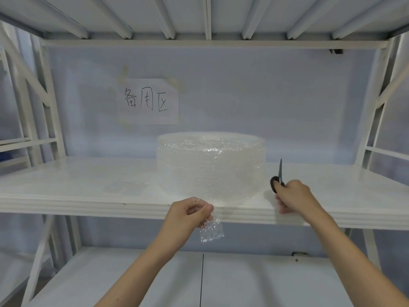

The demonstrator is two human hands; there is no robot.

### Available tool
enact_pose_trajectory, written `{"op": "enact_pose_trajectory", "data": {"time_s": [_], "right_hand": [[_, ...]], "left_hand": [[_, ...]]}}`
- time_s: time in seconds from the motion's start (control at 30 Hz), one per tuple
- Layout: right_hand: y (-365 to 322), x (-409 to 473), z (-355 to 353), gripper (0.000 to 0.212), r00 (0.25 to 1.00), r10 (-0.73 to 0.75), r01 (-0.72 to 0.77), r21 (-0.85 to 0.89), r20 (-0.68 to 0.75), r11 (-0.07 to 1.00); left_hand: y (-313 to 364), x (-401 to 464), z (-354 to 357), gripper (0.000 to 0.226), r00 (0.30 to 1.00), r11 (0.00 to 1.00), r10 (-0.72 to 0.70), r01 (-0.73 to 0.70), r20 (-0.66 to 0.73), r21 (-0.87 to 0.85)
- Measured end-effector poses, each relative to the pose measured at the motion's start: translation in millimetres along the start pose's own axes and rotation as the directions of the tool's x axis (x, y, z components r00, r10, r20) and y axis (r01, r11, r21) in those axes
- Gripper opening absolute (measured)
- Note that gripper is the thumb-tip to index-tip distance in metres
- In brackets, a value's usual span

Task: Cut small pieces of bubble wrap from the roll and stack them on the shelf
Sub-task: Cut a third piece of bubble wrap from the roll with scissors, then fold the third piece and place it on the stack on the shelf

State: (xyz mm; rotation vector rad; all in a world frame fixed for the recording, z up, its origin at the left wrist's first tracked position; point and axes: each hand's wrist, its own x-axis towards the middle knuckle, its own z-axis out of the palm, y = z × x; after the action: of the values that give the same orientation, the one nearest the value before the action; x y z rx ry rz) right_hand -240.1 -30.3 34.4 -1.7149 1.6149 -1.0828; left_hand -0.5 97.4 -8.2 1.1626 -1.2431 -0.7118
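Note:
A large clear roll of bubble wrap (210, 167) stands on the white middle shelf (66, 196), near its front edge. My left hand (188, 214) pinches a small cut piece of bubble wrap (211, 231), which hangs below the shelf's front edge. To the right of the roll, my right hand (294, 196) grips black-handled scissors (277, 176), blades closed and pointing up. A few flat cut pieces (127, 187) lie on the shelf to the left of the roll.
A paper sign (149, 101) with handwritten characters is taped to the back wall. White shelf uprights (47, 103) flank both sides. A lower shelf (155, 280) lies beneath my arms, and an upper shelf's underside (210, 16) runs overhead.

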Motion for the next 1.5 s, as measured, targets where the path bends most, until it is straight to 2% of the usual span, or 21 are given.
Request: {"op": "enact_pose_trajectory", "data": {"time_s": [0.07, 0.17, 0.23, 0.3, 0.47, 0.53, 0.6, 0.67, 0.7, 0.8, 0.87, 0.93, 1.03, 1.13, 1.2, 1.33, 1.5], "right_hand": [[-1, 6, -2, 0.056, 0.999, 0.043, -0.038, -0.167, 0.022, 0.985], [-15, 10, -4, 0.041, 0.988, 0.147, -0.108, -0.458, 0.05, 0.882], [-21, 17, -2, 0.044, 0.964, 0.259, -0.186, -0.538, 0.063, 0.822], [-23, 21, 4, 0.051, 0.95, 0.305, -0.203, -0.624, 0.06, 0.755], [-23, 29, 13, 0.055, 0.964, 0.265, -0.126, -0.818, 0.033, 0.561], [-21, 33, 14, 0.06, 0.969, 0.243, -0.093, -0.841, 0.047, 0.532], [-17, 36, 14, 0.054, 0.989, 0.145, -0.046, -0.843, 0.038, 0.536], [-10, 40, 15, 0.03, 1.0, 0.008, 0.001, -0.802, 0.007, 0.598], [-7, 41, 17, 0.025, 0.999, -0.04, 0.008, -0.772, -0.023, 0.636], [-6, 28, 22, 0.031, 0.957, -0.233, 0.052, -0.691, -0.17, 0.721], [-18, 7, 27, 0.033, 0.893, -0.386, 0.165, -0.628, -0.233, 0.76], [-38, -22, 36, 0.036, 0.855, -0.484, 0.329, -0.524, -0.189, 0.786], [-70, -69, 56, 0.04, 0.83, -0.558, 0.544, -0.195, -0.02, 0.816], [-85, -92, 76, 0.031, 0.847, -0.505, 0.49, 0.125, 0.165, 0.862], [-89, -94, 87, 0.021, 0.853, -0.464, 0.406, 0.255, 0.238, 0.877], [-97, -90, 103, 0.012, 0.836, -0.432, 0.304, 0.371, 0.337, 0.878], [-102, -86, 125, 0.008, 0.828, -0.39, 0.22, 0.407, 0.403, 0.887]], "left_hand": [[2, 1, -2, 0.014, 1.0, 1.0, 0.006, -0.006, 0.0, 0.001], [6, 4, -6, 0.014, 1.0, 1.0, 0.016, -0.016, 0.001, -0.004], [8, 5, -8, 0.014, 1.0, 1.0, 0.02, -0.02, 0.002, -0.005], [9, 5, -10, 0.014, 1.0, 1.0, 0.023, -0.023, 0.005, -0.004], [9, 6, -15, 0.013, 1.0, 0.999, 0.018, -0.018, -0.005, 0.028], [8, 6, -18, 0.014, 1.0, 0.997, 0.019, -0.018, -0.009, 0.074], [7, 6, -20, 0.014, 1.0, 0.996, 0.016, -0.016, -0.004, 0.09], [7, 7, -23, 0.013, 1.0, 0.996, 0.018, -0.017, -0.004, 0.093], [8, 7, -23, 0.012, 1.0, 0.995, 0.02, -0.02, -0.003, 0.095], [8, 8, -24, 0.012, 1.0, 0.996, 0.023, -0.023, -0.002, 0.086], [8, 8, -27, 0.012, 1.0, 0.997, 0.021, -0.021, -0.008, 0.07], [9, 10, -31, 0.013, 0.999, 0.998, 0.03, -0.028, -0.024, 0.053], [11, 12, -40, 0.01, 0.998, 0.999, 0.016, -0.013, -0.062, 0.047], [12, 11, -48, 0.011, 0.998, 0.999, -0.029, 0.031, -0.062, 0.029], [13, 8, -53, 0.012, 0.998, 0.999, -0.044, 0.045, -0.045, 0.02], [11, 5, -67, 0.015, 0.998, 0.998, -0.065, 0.065, 0.0, 0.017], [4, 10, -86, 0.019, 0.997, 0.997, -0.076, 0.077, -0.025, 0.015]]}}
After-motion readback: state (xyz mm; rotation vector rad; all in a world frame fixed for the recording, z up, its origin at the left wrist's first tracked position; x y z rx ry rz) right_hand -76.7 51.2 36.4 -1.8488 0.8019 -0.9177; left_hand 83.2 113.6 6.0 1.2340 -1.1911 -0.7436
